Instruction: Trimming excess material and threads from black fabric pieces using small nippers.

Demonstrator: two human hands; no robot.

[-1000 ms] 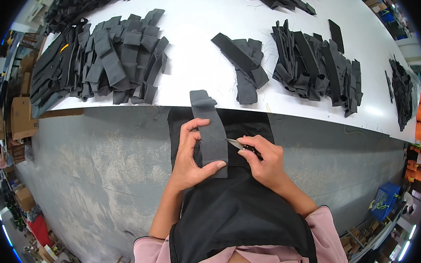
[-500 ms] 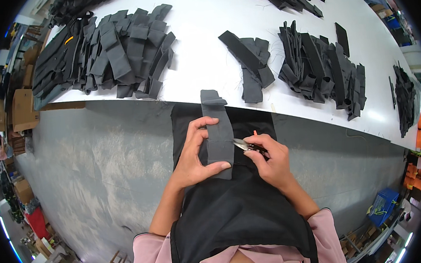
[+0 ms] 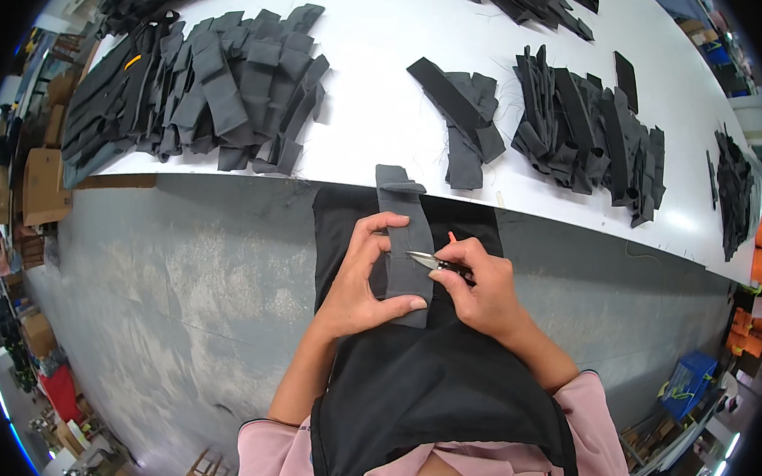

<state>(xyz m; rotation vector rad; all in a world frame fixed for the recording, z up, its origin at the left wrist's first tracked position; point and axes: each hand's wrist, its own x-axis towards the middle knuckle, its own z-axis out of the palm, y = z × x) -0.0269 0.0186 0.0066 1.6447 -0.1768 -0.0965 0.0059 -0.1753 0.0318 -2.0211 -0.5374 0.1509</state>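
A dark grey fabric strip [image 3: 412,275] hangs upright in front of my apron, its folded top end close to the table edge. My left hand [image 3: 357,279] grips the strip's left side, fingers near its upper part and thumb across its lower part. Small thread snips [image 3: 426,260] with pointed silver blades and a black handle are in my right hand [image 3: 480,286], pinched between thumb and fingers. Their blade tips lie over the middle of the strip, by a crosswise seam. A small orange piece [image 3: 452,237] sticks out above my right fingers.
The white table [image 3: 372,90] spans the far side. On it lie a large pile of grey strips [image 3: 223,86] at left, a few crossed strips [image 3: 463,119] in the middle and another heap [image 3: 579,130] at right. A blue crate [image 3: 689,385] stands on the floor.
The snips have moved left from the strip's right edge, so their tips are now over its middle. My left hand keeps its hold on the strip. The whole view has shifted slightly.
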